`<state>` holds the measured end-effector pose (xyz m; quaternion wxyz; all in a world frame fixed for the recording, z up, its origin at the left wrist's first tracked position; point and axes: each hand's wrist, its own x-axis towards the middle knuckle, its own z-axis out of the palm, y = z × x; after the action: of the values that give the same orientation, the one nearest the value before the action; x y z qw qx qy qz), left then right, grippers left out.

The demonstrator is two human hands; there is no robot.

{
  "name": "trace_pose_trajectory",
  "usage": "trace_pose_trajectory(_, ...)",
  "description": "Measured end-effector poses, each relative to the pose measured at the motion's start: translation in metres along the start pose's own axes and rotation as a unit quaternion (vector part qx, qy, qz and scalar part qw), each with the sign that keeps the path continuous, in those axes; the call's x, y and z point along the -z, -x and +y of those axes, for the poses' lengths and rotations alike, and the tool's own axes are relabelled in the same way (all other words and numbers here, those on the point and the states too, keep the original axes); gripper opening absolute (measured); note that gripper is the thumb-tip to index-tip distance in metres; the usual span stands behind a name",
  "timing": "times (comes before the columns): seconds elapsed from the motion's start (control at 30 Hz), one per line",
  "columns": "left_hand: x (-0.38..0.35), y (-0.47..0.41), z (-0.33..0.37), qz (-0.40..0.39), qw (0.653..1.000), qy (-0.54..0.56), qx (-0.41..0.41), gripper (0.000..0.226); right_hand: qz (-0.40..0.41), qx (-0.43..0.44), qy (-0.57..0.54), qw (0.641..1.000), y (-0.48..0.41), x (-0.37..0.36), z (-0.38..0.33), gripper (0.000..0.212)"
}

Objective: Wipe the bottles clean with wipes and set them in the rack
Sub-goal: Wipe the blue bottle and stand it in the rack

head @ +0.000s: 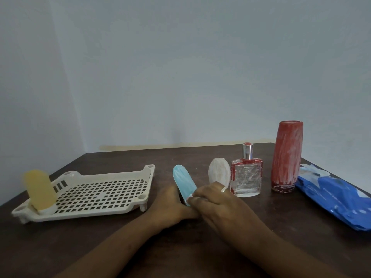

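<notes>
Left hand (170, 201) curls around the lower end of a blue bottle (183, 182), which I see tilted with its rounded end pointing up and away. Right hand (218, 199), with a ring (223, 190) on one finger, pinches a small white wipe (192, 197) against that bottle's lower part, the two hands touching. Just behind the right hand stands a white oval bottle (219, 175), then a glass bottle (246, 177) with a silver neck, and a tall red bottle (287, 155) smeared white. A blue pack of wipes (337, 199) lies at the right edge of the tabletop (60, 237). On the left, the cream rack (96, 189) holds a yellow bottle (39, 189) cap-down in its near left corner.
</notes>
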<state>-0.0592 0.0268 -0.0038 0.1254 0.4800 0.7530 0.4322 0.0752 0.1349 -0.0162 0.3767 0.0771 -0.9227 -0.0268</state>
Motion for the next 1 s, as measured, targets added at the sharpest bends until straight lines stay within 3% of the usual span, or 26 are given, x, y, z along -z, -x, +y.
trace_pose_trajectory(0.17,-0.001,0.002,0.002,-0.031,0.997,0.064,0.010,0.042,0.028,-0.099,-0.009,0.995,-0.004,0.002,0.009,0.029)
trace_pose_trajectory(0.33,-0.002,0.004,0.003,-0.057,0.991,0.123,0.004,0.050,0.038,-0.221,-0.105,0.969,-0.002,0.002,0.016,0.022)
trace_pose_trajectory(0.67,0.000,0.001,0.000,-0.076,0.986,0.145,0.005,0.052,0.098,-0.246,-0.179,0.947,-0.003,-0.001,0.014,0.019)
trace_pose_trajectory(0.8,0.000,0.000,-0.004,-0.080,0.987,0.141,0.011,0.052,0.127,-0.210,-0.196,0.949,-0.004,-0.002,0.008,0.021)
trace_pose_trajectory(1.0,0.000,-0.001,-0.006,-0.075,0.990,0.115,0.003,0.045,0.062,-0.137,-0.155,0.976,-0.003,0.003,0.002,0.025)
